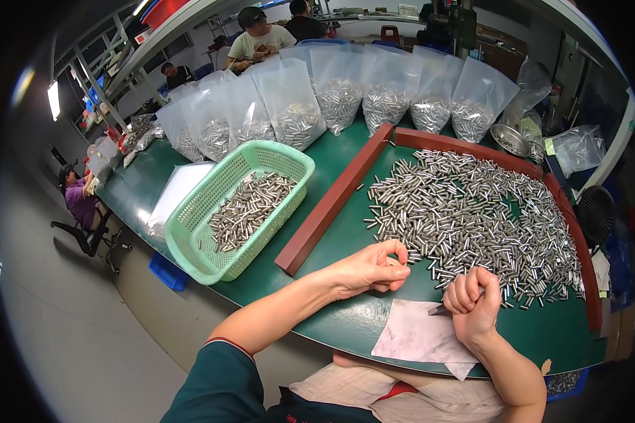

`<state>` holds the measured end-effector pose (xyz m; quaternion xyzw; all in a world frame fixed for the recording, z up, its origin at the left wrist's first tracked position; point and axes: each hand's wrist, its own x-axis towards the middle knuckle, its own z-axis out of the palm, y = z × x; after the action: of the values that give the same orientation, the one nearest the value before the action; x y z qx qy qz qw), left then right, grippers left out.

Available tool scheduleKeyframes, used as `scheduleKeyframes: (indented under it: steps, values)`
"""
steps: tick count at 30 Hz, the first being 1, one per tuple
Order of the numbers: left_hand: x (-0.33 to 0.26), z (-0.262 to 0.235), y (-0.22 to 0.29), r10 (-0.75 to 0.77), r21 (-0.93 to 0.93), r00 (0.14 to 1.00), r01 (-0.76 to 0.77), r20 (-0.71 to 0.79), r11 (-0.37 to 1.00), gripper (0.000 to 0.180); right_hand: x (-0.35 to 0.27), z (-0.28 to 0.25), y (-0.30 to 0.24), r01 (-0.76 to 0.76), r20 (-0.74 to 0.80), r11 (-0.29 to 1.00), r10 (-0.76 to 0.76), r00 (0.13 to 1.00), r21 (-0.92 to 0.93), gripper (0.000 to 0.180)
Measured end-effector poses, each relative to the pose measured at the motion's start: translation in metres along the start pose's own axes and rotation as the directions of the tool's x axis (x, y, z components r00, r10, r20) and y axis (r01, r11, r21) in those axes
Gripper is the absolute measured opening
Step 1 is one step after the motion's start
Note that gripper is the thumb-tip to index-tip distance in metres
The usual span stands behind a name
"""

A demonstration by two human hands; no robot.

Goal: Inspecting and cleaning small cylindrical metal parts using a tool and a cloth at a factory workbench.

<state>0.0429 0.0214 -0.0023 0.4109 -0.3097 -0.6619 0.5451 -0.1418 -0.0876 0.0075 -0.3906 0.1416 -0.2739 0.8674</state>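
My left hand is closed in a pinch at the near edge of a wide spread of short silvery metal pins. Whatever lies between its thumb and forefinger is too small to make out. Close by on the right, my right hand is curled into a fist around a dark narrow tool, whose tip pokes out to the left; its kind is hidden by the fingers. Under that fist lies a smudged white sheet at the table's front edge.
Dark red bars frame the pins on the green table. Left of them sits a green plastic basket holding more pins. Several clear bags of pins line the back. A metal bowl is at back right. People work beyond.
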Motion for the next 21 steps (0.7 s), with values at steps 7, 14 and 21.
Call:
scheduleKeyframes:
  steps: [7, 14, 21]
  values:
    - [0.0001, 0.0006, 0.0006, -0.004, -0.003, 1.000, 0.004, -0.018, 1.000, 0.020, -0.0001, -0.0016, 0.0008, -0.001, 0.004, 1.000, 0.001, 1.000, 0.011, 0.036]
    - [-0.0004, -0.0006, 0.0025, 0.002, -0.001, 1.000, -0.002, -0.001, 1.000, 0.023, 0.0009, -0.0011, 0.0011, 0.004, -0.002, 1.000, -0.004, 1.000, 0.020, 0.035]
    - [-0.0010, 0.0008, 0.0031, -0.010, -0.016, 0.999, 0.009, -0.032, 1.000, 0.021, 0.0005, -0.0016, 0.0020, -0.004, -0.019, 1.000, 0.005, 1.000, 0.027, 0.035]
